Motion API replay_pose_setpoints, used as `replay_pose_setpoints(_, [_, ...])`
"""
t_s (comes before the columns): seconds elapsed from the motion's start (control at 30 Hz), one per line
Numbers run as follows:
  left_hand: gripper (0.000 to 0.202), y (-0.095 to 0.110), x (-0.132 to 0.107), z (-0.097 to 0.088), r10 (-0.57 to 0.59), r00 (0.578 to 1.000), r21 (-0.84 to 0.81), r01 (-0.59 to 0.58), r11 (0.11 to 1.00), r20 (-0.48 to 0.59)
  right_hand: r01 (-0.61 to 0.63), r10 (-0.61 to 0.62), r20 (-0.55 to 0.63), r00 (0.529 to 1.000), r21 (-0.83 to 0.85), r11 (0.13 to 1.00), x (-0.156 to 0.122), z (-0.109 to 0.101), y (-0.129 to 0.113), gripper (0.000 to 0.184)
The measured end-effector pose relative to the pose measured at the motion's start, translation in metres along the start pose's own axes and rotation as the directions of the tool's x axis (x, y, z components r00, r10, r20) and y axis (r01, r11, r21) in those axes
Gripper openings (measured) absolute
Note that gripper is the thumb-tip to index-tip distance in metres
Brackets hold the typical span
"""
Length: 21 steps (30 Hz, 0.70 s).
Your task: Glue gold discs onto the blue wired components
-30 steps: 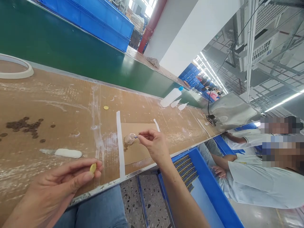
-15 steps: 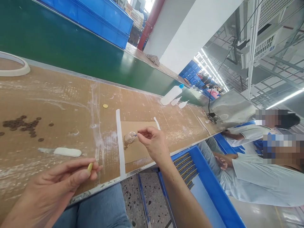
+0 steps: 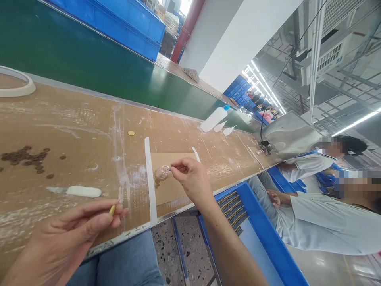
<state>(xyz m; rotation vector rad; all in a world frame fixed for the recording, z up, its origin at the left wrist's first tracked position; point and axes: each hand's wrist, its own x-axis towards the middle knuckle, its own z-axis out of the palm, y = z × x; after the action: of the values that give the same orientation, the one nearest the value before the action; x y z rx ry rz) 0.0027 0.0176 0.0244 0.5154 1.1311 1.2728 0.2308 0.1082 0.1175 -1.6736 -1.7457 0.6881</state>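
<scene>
Near the front edge of the bench, my left hand point(image 3: 74, 230) pinches a small yellow disc point(image 3: 112, 209) between thumb and fingers. My right hand point(image 3: 192, 176) is closed on a small, thin bluish piece point(image 3: 169, 169), whose kind I cannot make out. Its end is at the mouth of a small clear jar point(image 3: 162, 172), which stands on a cardboard sheet point(image 3: 175, 190) between white tape strips. A knife with a white handle point(image 3: 83, 191) lies beyond my left hand. Another yellow disc point(image 3: 131, 133) rests farther back on the bench.
Several brown rings point(image 3: 26, 156) lie at the left, below a tape roll point(image 3: 18, 92). White squeeze bottles point(image 3: 214, 119) stand and lie at the back. A blue crate point(image 3: 268, 246) with rows of small parts sits at right, beside two seated people. A green belt point(image 3: 89, 67) runs behind.
Both hands stay almost where they were, still holding the same pieces. The view has shifted very slightly. A person at the right has moved their head and arm a little.
</scene>
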Motion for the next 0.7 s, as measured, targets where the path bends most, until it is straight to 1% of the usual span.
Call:
replay_pose_setpoints(0.1, [0.049,0.001,0.0,0.001,0.004,1.0,-0.014,-0.004,1.0,-0.015,0.007,-0.006,0.018,1.0,-0.059,0.998,0.0,0.0,-0.002,0.007])
replay_pose_setpoints(0.27, [0.048,0.002,-0.001,0.002,0.024,1.0,-0.004,-0.024,1.0,0.005,0.032,-0.025,0.054,0.998,-0.138,0.99,0.001,-0.002,-0.006,0.009])
replay_pose_setpoints(0.33, [0.047,0.002,-0.002,0.003,0.024,1.0,-0.008,-0.024,1.0,0.005,0.053,-0.049,0.034,0.998,-0.139,0.989,0.0,-0.003,-0.007,0.009])
replay_pose_setpoints(0.4, [0.046,0.003,-0.003,0.005,0.017,1.0,-0.019,-0.017,1.0,0.002,0.086,-0.088,-0.018,0.996,-0.097,0.992,-0.003,-0.006,-0.008,0.01])
replay_pose_setpoints(0.43, [0.046,0.004,-0.003,0.005,0.009,1.0,-0.03,-0.009,1.0,-0.005,0.109,-0.111,-0.052,0.992,-0.049,0.993,-0.007,-0.008,-0.009,0.011])
replay_pose_setpoints(0.5, [0.045,0.004,-0.003,0.005,-0.03,0.999,-0.063,0.029,0.998,-0.017,0.149,-0.134,-0.127,0.983,0.115,0.982,-0.016,-0.01,-0.014,0.013])
replay_pose_setpoints(0.53, [0.044,0.003,-0.002,0.003,-0.055,0.998,-0.087,0.054,0.995,-0.01,0.146,-0.114,-0.148,0.982,0.227,0.963,-0.022,-0.009,-0.017,0.013])
replay_pose_setpoints(0.57, [0.042,0.003,-0.002,0.002,-0.083,0.997,-0.11,0.083,0.99,0.005,0.119,-0.072,-0.144,0.987,0.358,0.926,-0.029,-0.008,-0.021,0.012])
replay_pose_setpoints(0.6, [0.041,0.002,-0.001,0.001,-0.106,0.994,-0.13,0.108,0.986,0.025,0.071,-0.015,-0.116,0.993,0.49,0.869,-0.036,-0.005,-0.025,0.01])
replay_pose_setpoints(0.63, [0.04,0.001,-0.001,0.0,-0.123,0.991,-0.147,0.129,0.981,0.048,0.009,0.04,-0.066,0.997,0.608,0.794,-0.044,0.0,-0.029,0.009])
replay_pose_setpoints(0.7, [0.041,0.0,-0.002,0.0,-0.122,0.99,-0.178,0.133,0.975,0.073,-0.123,0.121,0.06,0.991,0.776,0.619,-0.059,0.013,-0.036,0.011])
